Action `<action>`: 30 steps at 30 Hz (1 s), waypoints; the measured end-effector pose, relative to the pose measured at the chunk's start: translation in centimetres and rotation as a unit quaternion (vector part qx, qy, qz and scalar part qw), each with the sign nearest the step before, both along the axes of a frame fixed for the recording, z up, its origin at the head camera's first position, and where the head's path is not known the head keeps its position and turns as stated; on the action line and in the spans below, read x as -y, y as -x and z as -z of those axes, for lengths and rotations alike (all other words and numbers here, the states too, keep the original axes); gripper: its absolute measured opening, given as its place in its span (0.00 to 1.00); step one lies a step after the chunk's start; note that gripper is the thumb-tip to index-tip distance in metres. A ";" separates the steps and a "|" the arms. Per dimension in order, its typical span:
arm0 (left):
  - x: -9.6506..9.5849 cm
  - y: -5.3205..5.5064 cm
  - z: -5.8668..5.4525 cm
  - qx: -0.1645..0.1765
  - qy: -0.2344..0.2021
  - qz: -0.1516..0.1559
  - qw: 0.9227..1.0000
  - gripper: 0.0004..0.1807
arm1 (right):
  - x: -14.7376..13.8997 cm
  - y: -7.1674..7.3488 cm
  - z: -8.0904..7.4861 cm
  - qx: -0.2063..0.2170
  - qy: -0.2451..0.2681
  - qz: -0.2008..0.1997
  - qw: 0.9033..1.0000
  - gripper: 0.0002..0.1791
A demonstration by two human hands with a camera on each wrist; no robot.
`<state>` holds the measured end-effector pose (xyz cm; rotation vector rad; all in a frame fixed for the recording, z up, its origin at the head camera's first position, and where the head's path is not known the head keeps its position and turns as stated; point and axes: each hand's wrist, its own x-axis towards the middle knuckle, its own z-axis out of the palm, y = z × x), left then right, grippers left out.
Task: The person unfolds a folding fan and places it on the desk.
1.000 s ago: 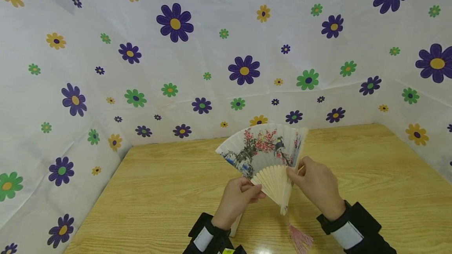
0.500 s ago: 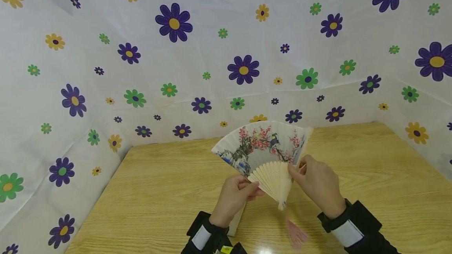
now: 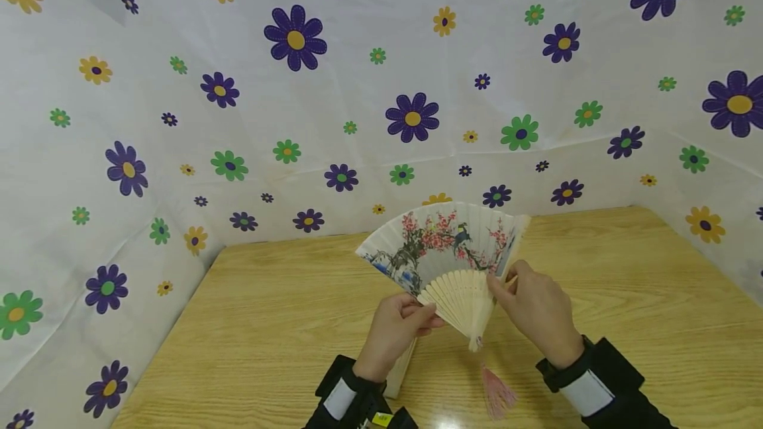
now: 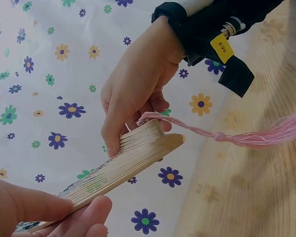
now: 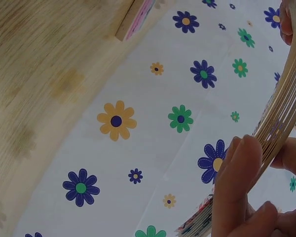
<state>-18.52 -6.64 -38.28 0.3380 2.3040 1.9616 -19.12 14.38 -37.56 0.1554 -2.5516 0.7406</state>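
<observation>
A folding fan (image 3: 444, 243), spread wide, shows pink blossoms and a dark bird on its white leaf. Its pale ribs meet at the bottom, where a pink tassel (image 3: 497, 394) hangs. At the fan's left edge my left hand (image 3: 396, 333) pinches the outer rib between thumb and fingers. My right hand (image 3: 536, 306) pinches the opposite edge at the right. In the left wrist view the ribs (image 4: 143, 148) are seen nearly edge-on, with the left thumb and fingers (image 4: 34, 200) at one side. Part of the right hand's grip is hidden behind the fan in the head view.
On the wooden table (image 3: 268, 323), a narrow light-coloured box-like piece (image 3: 401, 369) lies partly behind the left wrist; its end (image 5: 133, 19) shows pink in the right wrist view. A white flower-patterned cloth (image 3: 357, 85) stands along the back and sides.
The fan has spread somewhat wider and risen slightly, its left edge shifting left with my left hand. The tassel has swung a little left. Both hands keep their hold.
</observation>
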 end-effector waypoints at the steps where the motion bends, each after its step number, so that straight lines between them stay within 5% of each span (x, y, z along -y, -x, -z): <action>1: 0.0 0.0 0.0 0.001 -0.005 0.001 1.000 0.08 | 0.0 0.0 0.0 0.000 0.001 -0.001 1.000 0.15; 12: 0.2 0.6 0.7 0.017 -0.017 -0.021 0.999 0.07 | -0.4 0.0 -0.1 0.017 0.012 0.009 1.000 0.17; 18: 0.2 0.5 0.4 0.018 -0.019 -0.023 0.999 0.07 | -0.3 0.3 0.0 0.051 0.079 -0.013 0.996 0.17; 25: 0.5 0.5 -0.1 0.020 -0.028 -0.033 0.999 0.09 | -0.9 1.2 0.2 0.138 0.223 -0.053 0.964 0.17; 30: 0.7 0.5 -0.2 0.017 -0.038 -0.035 0.999 0.10 | -1.2 1.6 0.4 0.172 0.261 -0.057 0.948 0.18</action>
